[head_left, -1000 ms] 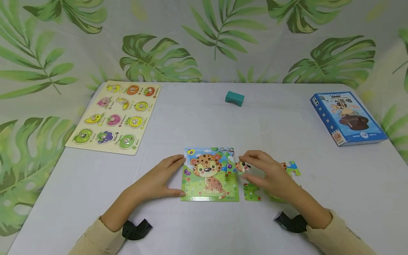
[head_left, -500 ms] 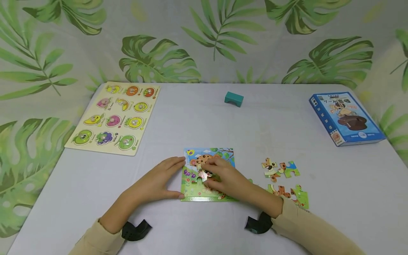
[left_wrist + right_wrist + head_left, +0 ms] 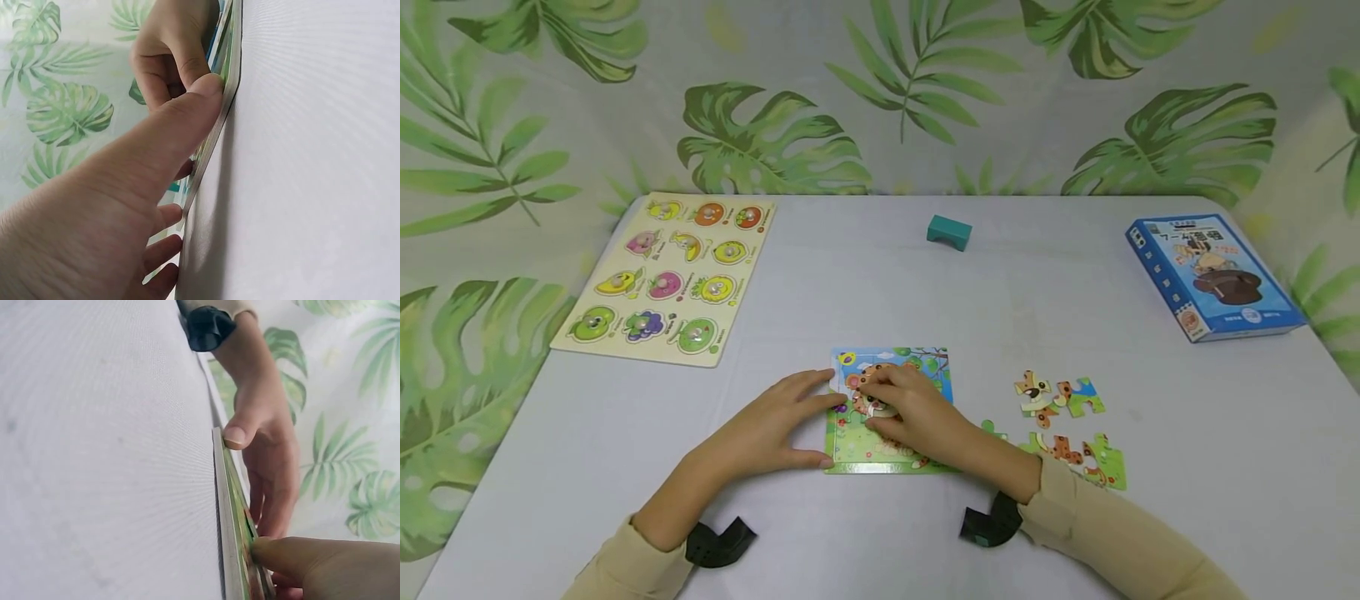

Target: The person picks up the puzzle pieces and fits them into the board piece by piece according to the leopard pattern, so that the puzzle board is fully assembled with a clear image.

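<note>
A square leopard jigsaw board (image 3: 850, 457) lies on the white table in front of me. My left hand (image 3: 767, 425) rests along its left side, fingers spread, with thumb and fingertips touching the edge; the left wrist view shows the thumb on the rim. Over the board's middle, my right hand (image 3: 917, 417) pinches a puzzle piece (image 3: 872, 408) with part of the leopard's face on it, and the hand covers part of the picture. Right of the board lie several loose puzzle pieces (image 3: 1084, 396), some partly hidden by the right forearm.
A wooden fruit knob puzzle (image 3: 681, 262) lies at the back left. A teal arch block (image 3: 950, 232) sits at the back middle. A blue box (image 3: 1213, 275) stands at the back right. Leaf-patterned cloth (image 3: 775, 133) hangs behind the table.
My right hand has carried the puzzle piece leftward from beside the board to its middle, uncovering loose pieces on the right. A left-hand finger has shifted slightly onto the board's edge.
</note>
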`<state>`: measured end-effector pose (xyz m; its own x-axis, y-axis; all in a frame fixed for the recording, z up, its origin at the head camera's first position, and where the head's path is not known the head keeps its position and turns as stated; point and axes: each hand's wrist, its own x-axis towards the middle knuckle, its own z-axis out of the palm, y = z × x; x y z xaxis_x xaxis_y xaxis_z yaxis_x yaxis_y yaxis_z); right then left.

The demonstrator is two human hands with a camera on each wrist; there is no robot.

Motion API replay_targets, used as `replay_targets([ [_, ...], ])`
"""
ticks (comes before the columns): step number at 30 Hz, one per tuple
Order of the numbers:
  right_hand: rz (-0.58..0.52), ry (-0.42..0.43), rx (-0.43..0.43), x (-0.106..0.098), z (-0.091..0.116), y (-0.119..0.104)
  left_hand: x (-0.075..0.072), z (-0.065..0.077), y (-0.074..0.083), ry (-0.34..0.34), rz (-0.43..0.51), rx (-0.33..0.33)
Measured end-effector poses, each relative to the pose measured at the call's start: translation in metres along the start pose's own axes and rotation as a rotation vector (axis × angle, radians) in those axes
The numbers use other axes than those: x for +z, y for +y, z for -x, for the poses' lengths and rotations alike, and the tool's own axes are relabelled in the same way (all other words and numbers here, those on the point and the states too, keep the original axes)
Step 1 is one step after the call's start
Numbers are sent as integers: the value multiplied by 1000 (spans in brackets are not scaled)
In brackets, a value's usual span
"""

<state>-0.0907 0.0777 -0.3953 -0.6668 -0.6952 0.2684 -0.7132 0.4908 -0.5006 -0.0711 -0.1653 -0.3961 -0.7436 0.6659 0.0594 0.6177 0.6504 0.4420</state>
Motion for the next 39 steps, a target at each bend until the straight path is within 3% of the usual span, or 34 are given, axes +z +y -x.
replay_targets([
  [4,-11,-8,12,1,0,2,0,0,0,7,4,5],
  [10,-20,-57,119,-4,1,1,1,0,1,12,1,5],
  [17,-81,-232,128,-13,6,3,3,1,4,-13,-17,-31],
  [20,-146,-270,142,-18,9,3,4,1,4,-15,-27,-37],
  [23,-240,-250,193,-27,13,2,5,0,4,-5,-31,-29],
  [27,-280,-191,232,-48,23,0,5,0,5,-13,-34,-34],
  [32,-273,-78,235,-78,47,4,3,0,6,-39,-28,-54],
  [39,-158,86,239,-108,83,18,4,0,5,-50,-20,-60],
])
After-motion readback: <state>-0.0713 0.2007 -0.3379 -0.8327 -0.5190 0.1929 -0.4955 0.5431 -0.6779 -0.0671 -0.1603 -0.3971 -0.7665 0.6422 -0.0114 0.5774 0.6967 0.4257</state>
